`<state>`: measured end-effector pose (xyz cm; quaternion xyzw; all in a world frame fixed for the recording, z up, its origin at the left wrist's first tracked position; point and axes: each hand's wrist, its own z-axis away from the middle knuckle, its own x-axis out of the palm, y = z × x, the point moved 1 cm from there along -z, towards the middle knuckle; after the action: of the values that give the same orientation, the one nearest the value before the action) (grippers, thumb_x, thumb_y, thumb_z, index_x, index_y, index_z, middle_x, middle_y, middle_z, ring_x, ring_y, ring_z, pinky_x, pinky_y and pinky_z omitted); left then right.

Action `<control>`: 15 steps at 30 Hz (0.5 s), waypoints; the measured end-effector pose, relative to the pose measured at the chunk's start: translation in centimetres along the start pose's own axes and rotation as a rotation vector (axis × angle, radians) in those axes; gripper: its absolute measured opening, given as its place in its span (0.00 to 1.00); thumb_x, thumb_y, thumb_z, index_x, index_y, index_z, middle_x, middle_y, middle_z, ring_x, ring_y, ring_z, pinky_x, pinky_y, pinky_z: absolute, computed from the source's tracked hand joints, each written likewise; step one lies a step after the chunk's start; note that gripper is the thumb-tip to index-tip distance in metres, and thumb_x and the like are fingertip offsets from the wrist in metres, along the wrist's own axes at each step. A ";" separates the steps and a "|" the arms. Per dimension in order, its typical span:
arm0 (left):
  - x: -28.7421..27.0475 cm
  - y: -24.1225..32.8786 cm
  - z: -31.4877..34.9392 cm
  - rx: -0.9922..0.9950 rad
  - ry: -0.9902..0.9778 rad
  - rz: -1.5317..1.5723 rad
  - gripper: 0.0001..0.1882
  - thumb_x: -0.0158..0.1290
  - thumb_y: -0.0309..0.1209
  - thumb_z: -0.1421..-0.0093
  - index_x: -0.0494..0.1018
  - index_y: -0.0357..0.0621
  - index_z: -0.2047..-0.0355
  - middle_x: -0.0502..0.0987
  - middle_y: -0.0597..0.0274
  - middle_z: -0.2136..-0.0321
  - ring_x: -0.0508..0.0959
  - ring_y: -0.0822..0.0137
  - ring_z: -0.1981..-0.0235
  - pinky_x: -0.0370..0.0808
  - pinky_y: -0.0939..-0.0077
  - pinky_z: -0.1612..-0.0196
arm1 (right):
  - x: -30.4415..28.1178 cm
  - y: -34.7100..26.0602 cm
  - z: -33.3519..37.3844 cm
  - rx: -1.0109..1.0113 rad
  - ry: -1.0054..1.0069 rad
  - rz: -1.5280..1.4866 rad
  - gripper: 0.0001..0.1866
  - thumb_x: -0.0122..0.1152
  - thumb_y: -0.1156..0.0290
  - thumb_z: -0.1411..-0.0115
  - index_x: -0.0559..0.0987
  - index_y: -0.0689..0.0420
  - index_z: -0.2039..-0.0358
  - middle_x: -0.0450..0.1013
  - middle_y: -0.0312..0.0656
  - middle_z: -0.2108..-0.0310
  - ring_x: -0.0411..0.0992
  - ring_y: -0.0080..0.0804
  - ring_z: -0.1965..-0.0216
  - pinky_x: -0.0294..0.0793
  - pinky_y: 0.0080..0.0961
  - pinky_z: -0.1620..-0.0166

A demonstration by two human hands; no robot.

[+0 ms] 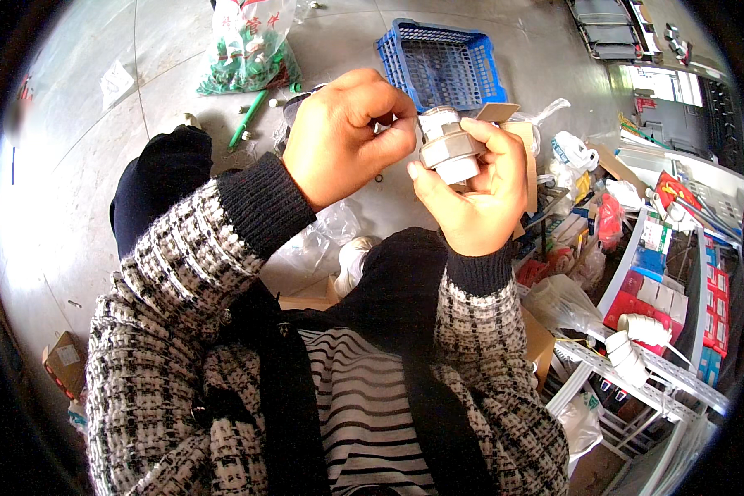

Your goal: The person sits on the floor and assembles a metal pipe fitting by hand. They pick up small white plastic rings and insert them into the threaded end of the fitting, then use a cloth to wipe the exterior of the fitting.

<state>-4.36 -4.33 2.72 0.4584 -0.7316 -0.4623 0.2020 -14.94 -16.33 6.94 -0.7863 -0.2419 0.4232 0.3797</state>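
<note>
In front of me my right hand (481,198) is closed round a metal pipe fitting (450,147). It has a broad hexagonal nut in the middle, a pale threaded end at the top and a whitish end lower down. The thumb and fingers press on it from the right. My left hand (347,136) is closed in a pinch, thumb against bent forefinger, right beside the fitting's upper end. Whatever lies between those fingertips is too small to make out.
Beyond my hands a blue plastic crate (496,78) stands on the grey floor. At its left are a clear bag of green fittings (244,62) and a green rod (248,120). On the right, a white rack (628,364) stands among boxes and plastic bags.
</note>
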 end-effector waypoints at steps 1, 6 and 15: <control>0.0 -0.1 0.0 0.004 0.004 -0.010 0.04 0.53 0.22 0.58 0.71 0.38 0.78 0.71 0.59 0.78 0.72 0.65 0.76 0.68 0.76 0.72 | 0.1 0.1 0.0 0.058 0.027 -0.071 0.28 0.70 0.79 0.66 0.70 0.60 0.61 0.66 0.41 0.65 0.69 0.28 0.65 0.72 0.23 0.64; -0.6 0.3 0.0 0.020 -0.033 0.058 0.03 0.53 0.22 0.56 0.71 0.39 0.78 0.71 0.61 0.78 0.71 0.67 0.76 0.68 0.77 0.72 | 0.1 -0.3 -0.1 0.183 0.014 -0.260 0.29 0.69 0.81 0.64 0.67 0.61 0.59 0.67 0.39 0.65 0.69 0.25 0.66 0.72 0.21 0.64; -0.8 0.0 0.2 -0.161 -0.100 0.062 0.08 0.55 0.26 0.49 0.73 0.37 0.68 0.72 0.61 0.76 0.71 0.72 0.76 0.68 0.80 0.73 | -0.3 -0.2 -0.1 0.243 0.019 -0.359 0.30 0.68 0.83 0.62 0.65 0.61 0.57 0.68 0.40 0.65 0.69 0.24 0.66 0.72 0.21 0.62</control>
<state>-4.09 -3.49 2.70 0.3941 -0.7152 -0.5354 0.2157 -15.04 -16.53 7.27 -0.6830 -0.3219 0.3673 0.5432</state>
